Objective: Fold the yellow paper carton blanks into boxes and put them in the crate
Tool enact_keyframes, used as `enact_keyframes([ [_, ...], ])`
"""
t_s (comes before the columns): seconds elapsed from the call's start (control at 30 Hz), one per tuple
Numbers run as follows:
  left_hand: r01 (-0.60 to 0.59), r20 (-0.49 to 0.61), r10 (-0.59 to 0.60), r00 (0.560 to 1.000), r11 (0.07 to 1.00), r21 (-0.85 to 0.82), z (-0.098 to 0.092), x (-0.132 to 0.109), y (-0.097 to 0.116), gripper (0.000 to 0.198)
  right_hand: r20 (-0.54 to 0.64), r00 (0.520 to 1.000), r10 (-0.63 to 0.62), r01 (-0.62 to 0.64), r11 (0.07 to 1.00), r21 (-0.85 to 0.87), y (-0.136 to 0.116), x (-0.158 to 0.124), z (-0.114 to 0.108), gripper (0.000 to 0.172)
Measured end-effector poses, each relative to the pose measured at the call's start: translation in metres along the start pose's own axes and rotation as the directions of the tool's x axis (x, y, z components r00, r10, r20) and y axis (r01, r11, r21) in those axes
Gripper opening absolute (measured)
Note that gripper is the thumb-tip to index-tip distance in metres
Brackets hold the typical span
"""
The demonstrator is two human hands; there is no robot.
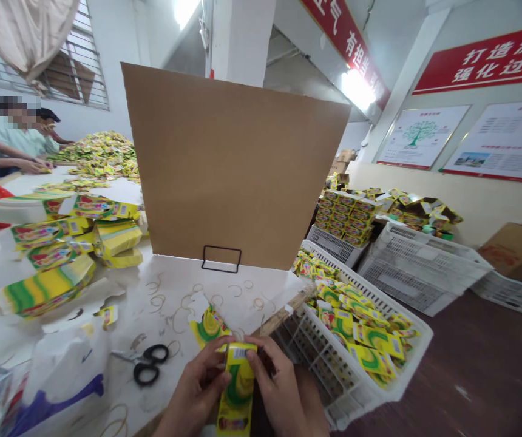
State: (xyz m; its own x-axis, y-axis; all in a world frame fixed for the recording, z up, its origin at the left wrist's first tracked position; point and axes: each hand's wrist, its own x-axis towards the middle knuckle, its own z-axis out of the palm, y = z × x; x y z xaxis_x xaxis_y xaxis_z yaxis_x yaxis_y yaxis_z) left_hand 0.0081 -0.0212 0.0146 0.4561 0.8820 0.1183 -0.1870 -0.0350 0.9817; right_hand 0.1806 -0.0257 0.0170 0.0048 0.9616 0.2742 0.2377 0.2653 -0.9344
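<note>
A yellow packet (pixel 237 391) is between the two hands at the near edge of the table (pixel 270 285), its long axis running away from the person, barcode end farthest and picture end nearest the body. The left hand (pixel 201 385) pinches its left edge, thumb at the side and fingers curled near the top; the right hand (pixel 278 376) grips the upper right, thumb on the face just beside the barcode. Neither hand is nearer: both touch it. Whether anything supports it underneath cannot be told. A second packet (pixel 207 326) lies just beyond the left fingertips, and a filled crate (pixel 413 370) stands to the right.
</note>
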Motion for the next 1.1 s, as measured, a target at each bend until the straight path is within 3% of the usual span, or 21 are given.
enact_keyframes([
  [0.1,-0.01,-0.009,0.009,1.0,0.999,-0.048,0.001,-0.002,-0.003,0.044,0.03,0.999,0.031,-0.033,0.995,0.094,0.002,0.0,0.001,0.026],
  [0.3,0.012,0.016,-0.011,1.0,0.997,-0.082,0.004,-0.001,-0.01,0.047,0.029,0.999,0.03,-0.034,0.992,0.124,-0.001,-0.004,0.003,0.022],
  [0.33,0.008,0.002,-0.008,1.0,0.999,-0.048,0.003,0.0,-0.01,0.049,-0.006,0.999,0.045,-0.044,0.991,0.127,-0.001,-0.003,-0.001,0.024],
  [0.4,0.012,-0.065,-0.009,0.998,0.999,0.048,-0.001,0.001,-0.009,0.052,-0.222,0.97,0.096,-0.066,0.988,0.138,0.004,0.003,-0.018,0.029],
  [0.43,0.02,-0.109,-0.01,0.994,0.995,0.094,-0.003,0.002,-0.009,0.054,-0.411,0.904,0.118,-0.06,0.987,0.15,0.009,0.009,-0.031,0.034],
  [0.47,0.029,-0.153,-0.008,0.988,0.99,0.136,-0.006,0.002,-0.008,0.054,-0.593,0.794,0.136,-0.054,0.987,0.154,0.015,0.015,-0.044,0.042],
  [0.5,0.042,-0.19,-0.009,0.982,0.985,0.169,-0.009,0.003,-0.007,0.055,-0.729,0.669,0.142,-0.043,0.987,0.153,0.022,0.022,-0.058,0.05],
  [0.53,0.049,-0.222,-0.005,0.975,0.98,0.192,-0.011,0.003,-0.007,0.056,-0.783,0.611,0.116,-0.02,0.991,0.132,0.03,0.028,-0.071,0.057],
  [0.6,0.056,-0.253,0.0,0.968,0.975,0.214,-0.014,0.004,-0.009,0.058,-0.735,0.668,0.112,-0.092,0.993,0.067,0.043,0.036,-0.085,0.064],
  [0.63,0.062,-0.258,-0.003,0.966,0.973,0.223,-0.015,0.004,-0.01,0.06,-0.677,0.727,0.116,-0.125,0.992,0.036,0.047,0.038,-0.084,0.061],
  [0.7,0.076,-0.285,0.001,0.958,0.963,0.257,-0.015,0.006,-0.013,0.061,-0.507,0.854,0.115,-0.155,0.987,-0.038,0.051,0.038,-0.069,0.047],
  [0.77,0.085,-0.342,0.042,0.939,0.934,0.347,-0.016,0.008,-0.017,0.056,-0.321,0.943,0.093,-0.139,0.982,-0.124,0.047,0.036,-0.039,0.037],
  [0.93,0.137,-0.485,0.166,0.859,0.837,0.53,-0.03,0.01,-0.032,0.042,-0.08,0.996,0.04,-0.071,0.902,-0.426,0.03,0.048,0.041,0.021],
  [1.1,0.23,-0.449,0.085,0.89,0.765,0.601,-0.038,0.006,-0.045,0.043,-0.004,0.996,0.094,-0.076,0.773,-0.629,0.024,0.068,0.08,0.033],
])
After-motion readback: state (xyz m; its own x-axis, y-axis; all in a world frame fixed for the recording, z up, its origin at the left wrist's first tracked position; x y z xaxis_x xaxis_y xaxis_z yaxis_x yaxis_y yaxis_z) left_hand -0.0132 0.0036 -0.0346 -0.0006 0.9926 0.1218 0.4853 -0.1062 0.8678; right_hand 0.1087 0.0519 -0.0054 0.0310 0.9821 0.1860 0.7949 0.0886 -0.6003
